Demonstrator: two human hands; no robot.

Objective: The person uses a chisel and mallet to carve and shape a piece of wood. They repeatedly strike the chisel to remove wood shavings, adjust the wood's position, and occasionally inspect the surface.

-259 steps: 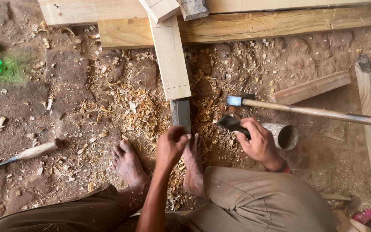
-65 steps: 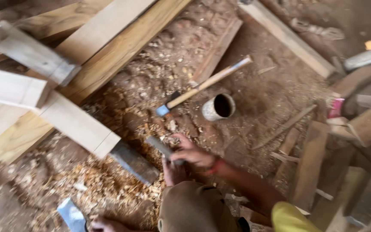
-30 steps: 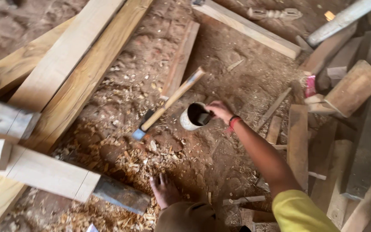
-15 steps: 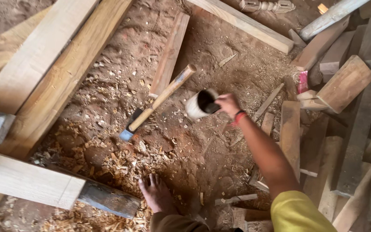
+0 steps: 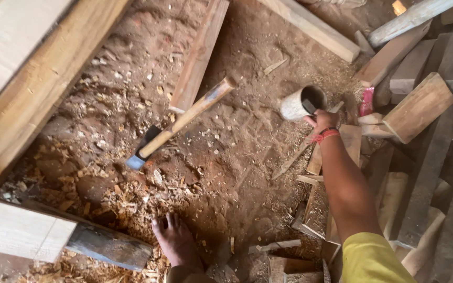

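— Since half a second ago, what has been moved?
— Right hand (image 5: 322, 120) has been drawn nearer, fingers pinched on the rim of the pale cylindrical cup (image 5: 301, 103), held above the dirt floor (image 5: 237, 136).

Adze (image 5: 179, 124) on dirt floor (image 5: 247, 173); wood shavings (image 5: 106, 188); scattered offcuts (image 5: 418, 107); long planks (image 5: 38, 89).

The right hand (image 5: 322, 121) is gripping the rim of the pale cylindrical cup (image 5: 301, 103), and its fingers are covering part of that rim, so how far they are reaching inside is not showing. The left hand is lying outside the picture. The bottom edge is cutting off the bare foot (image 5: 176, 242) at the ankle. The left edge is cutting off the pale wooden beam (image 5: 19, 230) near the foot, and the planks (image 5: 24, 86) far left.
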